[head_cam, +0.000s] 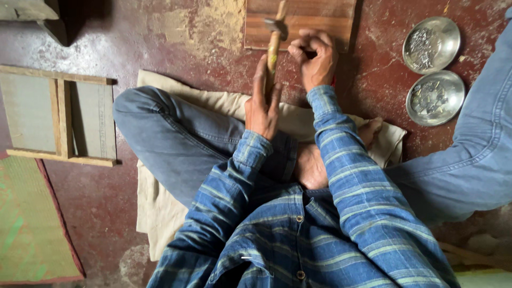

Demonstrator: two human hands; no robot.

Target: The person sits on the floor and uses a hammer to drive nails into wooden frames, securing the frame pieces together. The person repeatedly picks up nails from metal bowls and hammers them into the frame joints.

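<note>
Left hand point(263, 104): its fingers lie stretched out, nearly straight, along the lower part of the hammer's handle; the palm side is turned from the camera, so how firmly they hold cannot be told.
Right hand point(316, 57): fingers curled into a loose fist just beside the hammer's head, resting at the near edge of the wooden board; something small may be pinched inside, but it is hidden.
Hammer point(274, 41): a small one, with a metal head crossing a pale wooden handle, standing roughly upright between the two hands, head just beyond the left fingertips.
How it will likely handle: stiff, light in the handle, weight gathered at the head; smooth worn wood could slip, so the lower handle where the left fingers lie looks the sound place to grip.
Wooden board point(320, 18): flat brown slab on the floor, directly beyond the right fingers.
Two metal plates point(433, 74): round, shallow, filled with small metal pieces, well apart from the right fingers, off to their right.
Cloth point(160, 208): cream sheet under the crossed legs, nearer the body than both hands.
Wooden frame point(64, 120): far to the left of the left fingers, on the red floor point(101, 197).
</note>
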